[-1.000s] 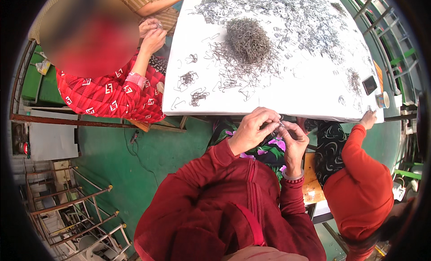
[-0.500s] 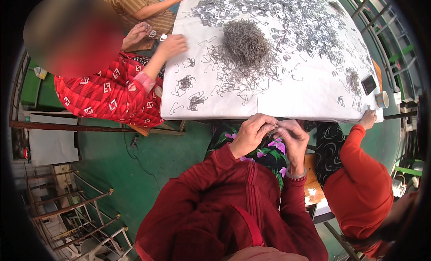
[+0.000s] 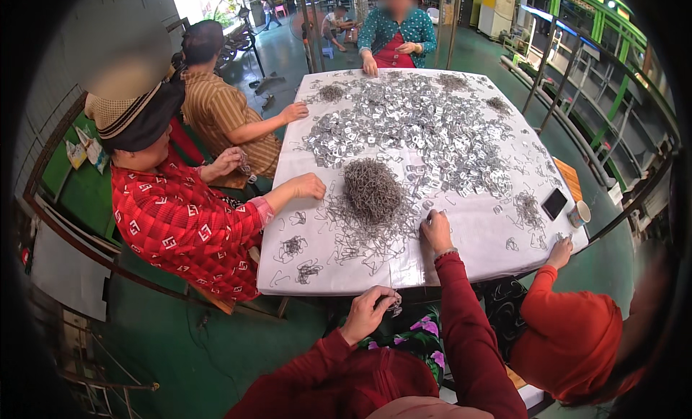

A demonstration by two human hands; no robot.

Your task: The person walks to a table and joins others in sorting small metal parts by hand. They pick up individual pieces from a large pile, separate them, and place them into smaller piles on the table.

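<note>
Just off the near edge of the table, my left hand (image 3: 366, 314) is closed around a small bunch of metal buckles (image 3: 396, 306) that hang from its fingertips. My right hand (image 3: 437, 233) reaches onto the white-covered table (image 3: 339, 278), its fingers bent together beside the scattered pieces. What its fingertips hold, if anything, is hidden. Left of it rises a dense heap of bent wire hooks (image 3: 372, 192), with loose hooks spread around its base. Beyond lies a broad spread of flat, slotted silver buckles (image 3: 461, 156).
Co-workers sit around the table: one in a red patterned top (image 3: 176, 217) at left, one in orange (image 3: 569, 322) at right. A phone (image 3: 554, 203) and a paper cup (image 3: 579, 214) stand near the right edge. Small hook clusters (image 3: 292, 247) lie at the near left.
My hands were together in front of me; now the right has reached forward onto the table while the left stays near the edge. The view has tilted up, showing the table's far side.
</note>
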